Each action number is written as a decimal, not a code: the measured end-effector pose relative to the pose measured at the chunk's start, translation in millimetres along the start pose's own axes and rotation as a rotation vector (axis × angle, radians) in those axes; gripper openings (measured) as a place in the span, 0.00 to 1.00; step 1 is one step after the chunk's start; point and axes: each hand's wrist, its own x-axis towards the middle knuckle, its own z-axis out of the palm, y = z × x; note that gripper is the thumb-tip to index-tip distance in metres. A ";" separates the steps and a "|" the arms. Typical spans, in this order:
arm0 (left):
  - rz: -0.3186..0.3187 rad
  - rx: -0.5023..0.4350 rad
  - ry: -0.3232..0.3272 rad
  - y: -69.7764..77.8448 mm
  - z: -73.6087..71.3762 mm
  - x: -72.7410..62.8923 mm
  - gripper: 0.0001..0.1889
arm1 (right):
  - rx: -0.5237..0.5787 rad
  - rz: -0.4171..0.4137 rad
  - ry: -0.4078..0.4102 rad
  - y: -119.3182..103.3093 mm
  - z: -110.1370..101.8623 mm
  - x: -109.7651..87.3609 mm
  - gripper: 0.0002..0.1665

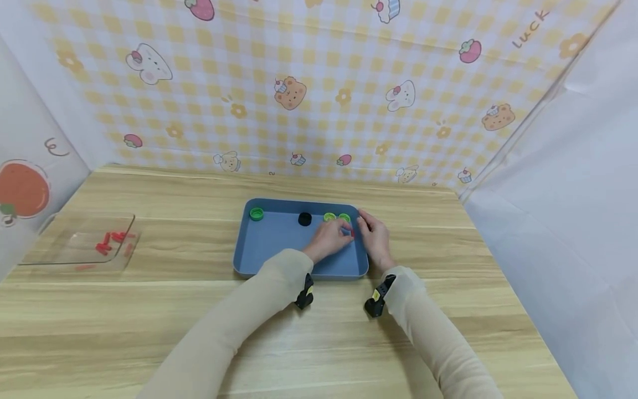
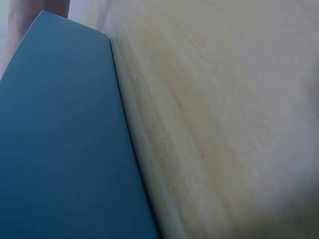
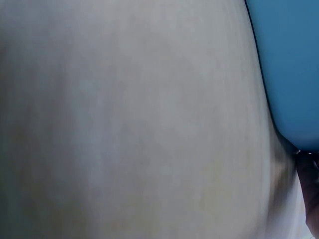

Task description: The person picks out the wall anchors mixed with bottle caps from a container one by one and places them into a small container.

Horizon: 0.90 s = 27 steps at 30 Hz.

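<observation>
Over the right part of a blue-grey tray, my left hand pinches a small red piece between thumb and fingers. Most of that piece is hidden by the fingertips. At the tray's right side, my right hand grips the rim near the far corner. Along the far wall inside the tray lie a green bottle cap, a black cap and two yellow-green caps, just beyond my left fingers. Each wrist view shows mainly the tray's outer wall and the tabletop.
A clear glass container stands at the table's left side, with several small red pieces in it. The wood-grain table meets a checked cloth backdrop behind, with white side panels left and right.
</observation>
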 end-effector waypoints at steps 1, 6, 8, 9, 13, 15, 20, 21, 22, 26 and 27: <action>0.003 0.005 0.000 0.3 0.2 0.4 0.15 | 0.000 -0.001 0.002 0.2 0.0 0.2 0.21; 0.007 0.025 -0.005 2.0 1.7 1.7 0.15 | 0.012 0.002 0.008 1.6 0.9 1.1 0.21; 0.001 0.030 -0.008 2.8 2.2 2.3 0.15 | 0.016 0.002 0.006 2.0 1.4 1.3 0.21; -0.002 0.034 -0.009 3.1 2.5 2.8 0.15 | 0.018 0.002 0.007 2.2 1.5 1.4 0.21; -0.013 0.059 -0.012 4.4 3.3 5.1 0.15 | 0.021 -0.002 0.009 1.8 1.0 1.3 0.21; -0.013 0.074 -0.015 5.3 3.6 6.3 0.15 | 0.021 -0.003 0.013 1.4 0.6 1.4 0.20; -0.012 0.109 -0.021 7.1 5.5 8.5 0.15 | 0.017 -0.010 0.010 0.0 -0.1 0.3 0.20; -0.012 0.120 -0.022 7.1 6.2 8.8 0.15 | 0.016 -0.010 0.008 -0.4 -0.1 0.0 0.20; -0.011 0.133 -0.021 7.2 6.7 9.1 0.15 | 0.016 -0.009 0.006 -0.7 -0.1 -0.4 0.20; -0.010 0.173 -0.015 7.0 9.5 10.5 0.15 | 0.028 -0.001 0.001 -1.0 -0.1 -1.0 0.20; -0.010 0.181 -0.012 6.9 10.2 10.8 0.15 | 0.028 0.000 0.002 -1.0 -0.2 -1.2 0.20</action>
